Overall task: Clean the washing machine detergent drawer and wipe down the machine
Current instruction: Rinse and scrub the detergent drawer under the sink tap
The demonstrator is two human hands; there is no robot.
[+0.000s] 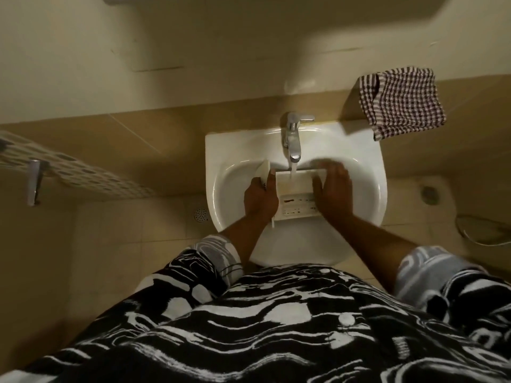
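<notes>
Left hand (pixel 260 199): fingers curled round the left end of the detergent drawer (pixel 300 189), where its white front panel jutted up-left. The drawer sat low in the white sink (pixel 221 150), and we judged its long axis to run across the basin, from one hand to the other. Water from the chrome faucet (pixel 293 139) fell onto the rear compartment, between the hands. Right hand (pixel 333 189): flat over the right end, fingers straight and close together, though blurred. We judged that hand better placed to rub the dirty slots. A checked cloth (pixel 401 100) lay on the ledge, well apart.
</notes>
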